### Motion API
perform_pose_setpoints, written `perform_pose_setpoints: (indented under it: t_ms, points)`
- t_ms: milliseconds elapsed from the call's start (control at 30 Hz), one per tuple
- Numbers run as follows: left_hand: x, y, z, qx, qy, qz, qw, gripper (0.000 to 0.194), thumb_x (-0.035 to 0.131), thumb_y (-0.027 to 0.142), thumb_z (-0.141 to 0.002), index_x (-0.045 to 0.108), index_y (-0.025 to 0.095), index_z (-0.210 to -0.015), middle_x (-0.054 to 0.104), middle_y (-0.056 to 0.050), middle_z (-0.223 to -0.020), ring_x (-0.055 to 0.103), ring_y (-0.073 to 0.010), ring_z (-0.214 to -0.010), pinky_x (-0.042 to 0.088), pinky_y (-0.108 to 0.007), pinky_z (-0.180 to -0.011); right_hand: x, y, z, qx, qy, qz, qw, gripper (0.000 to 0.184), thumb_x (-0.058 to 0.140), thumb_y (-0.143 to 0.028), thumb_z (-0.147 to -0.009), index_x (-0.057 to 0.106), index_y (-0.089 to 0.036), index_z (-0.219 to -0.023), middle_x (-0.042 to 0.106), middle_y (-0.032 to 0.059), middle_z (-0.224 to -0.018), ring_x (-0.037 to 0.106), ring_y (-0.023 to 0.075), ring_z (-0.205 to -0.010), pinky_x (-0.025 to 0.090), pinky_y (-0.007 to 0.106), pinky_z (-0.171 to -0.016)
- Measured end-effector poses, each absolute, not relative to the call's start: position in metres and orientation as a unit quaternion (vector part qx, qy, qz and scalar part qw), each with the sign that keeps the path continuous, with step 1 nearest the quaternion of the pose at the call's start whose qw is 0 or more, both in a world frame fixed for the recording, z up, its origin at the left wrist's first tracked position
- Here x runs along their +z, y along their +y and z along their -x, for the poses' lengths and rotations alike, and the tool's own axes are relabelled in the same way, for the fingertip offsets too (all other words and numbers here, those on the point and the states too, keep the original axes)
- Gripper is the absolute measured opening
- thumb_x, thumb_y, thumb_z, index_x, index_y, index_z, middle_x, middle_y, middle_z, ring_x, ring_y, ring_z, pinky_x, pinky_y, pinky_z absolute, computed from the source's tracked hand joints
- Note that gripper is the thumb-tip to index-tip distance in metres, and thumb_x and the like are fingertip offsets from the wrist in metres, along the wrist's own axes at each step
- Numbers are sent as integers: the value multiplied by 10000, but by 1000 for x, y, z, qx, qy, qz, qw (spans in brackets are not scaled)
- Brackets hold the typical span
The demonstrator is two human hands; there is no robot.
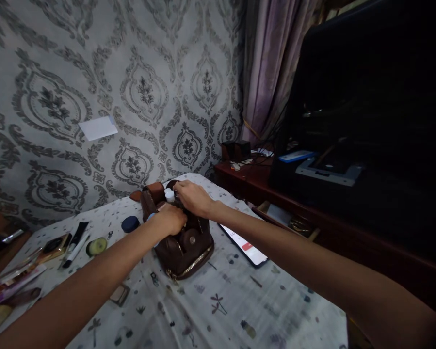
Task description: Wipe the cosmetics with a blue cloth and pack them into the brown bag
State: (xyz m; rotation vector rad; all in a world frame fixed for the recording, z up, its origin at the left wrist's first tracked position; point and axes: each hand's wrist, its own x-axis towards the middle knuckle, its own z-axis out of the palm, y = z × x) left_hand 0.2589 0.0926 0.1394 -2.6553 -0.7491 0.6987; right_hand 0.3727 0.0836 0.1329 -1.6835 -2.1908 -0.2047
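Observation:
A dark brown zippered bag point(188, 259) stands unzipped on the cloth-covered table. My left hand point(171, 219) reaches down into its opening, and the fingertips are hidden inside. At the far rim, my right hand point(196, 198) has its fingers closed on the bag's edge. Two white caps point(169, 195) stick up from the bag right beside those fingers. A brown leather flap or strap point(154, 191) curves up at the bag's back left. Something light blue point(151, 216) shows at the left side, partly behind my left wrist.
A lit phone point(250, 249) lies to the bag's right. Left of the bag are a dark blue round lid point(130, 223), a green-and-yellow round container point(97, 246) and several cosmetics. A small square compact point(119, 294) sits by my left forearm. An open drawer point(283, 218) juts out at right.

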Motion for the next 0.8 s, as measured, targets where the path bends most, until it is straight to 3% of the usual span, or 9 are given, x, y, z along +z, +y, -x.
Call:
perform_pose_setpoints:
  t_ms: [300, 500, 667, 800]
  points:
    - [127, 103, -267, 210, -260, 933, 132, 337, 488, 91, -878, 720, 117, -1122, 694, -192, -1209, 674, -325, -1105, 527, -371, -871, 134, 80, -372, -69, -774, 603, 182, 282, 406, -100, -946, 602, -150, -1143, 654, 137, -1190, 565, 243, -1131, 481, 334, -872]
    - [128, 104, -267, 213, -266, 933, 114, 297, 532, 111, -852, 733, 124, -1071, 711, -186, -1177, 692, -303, -1063, 525, -333, -849, 132, 82, -373, -64, -784, 588, 189, 256, 446, -101, -938, 614, -132, -1128, 636, 130, -1197, 554, 232, -1130, 457, 330, -924]
    - [157, 96, -251, 207, -287, 928, 115, 238, 561, 101, -807, 737, 144, -963, 743, -162, -1081, 714, -272, -964, 519, -296, -754, 126, 86, -378, -72, -785, 570, 231, 277, 457, -68, -920, 617, -92, -1145, 593, 158, -1263, 509, 243, -1206, 416, 349, -1005]
    - [184, 86, -223, 52, -316, 941, 114, 210, 471, 199, -912, 677, 182, -955, 733, -95, -984, 686, -238, -921, 478, -289, -714, 123, 87, -385, -61, -790, 551, 262, 334, 506, -54, -884, 590, -73, -1207, 573, 189, -1297, 480, 259, -1253, 387, 402, -1062]
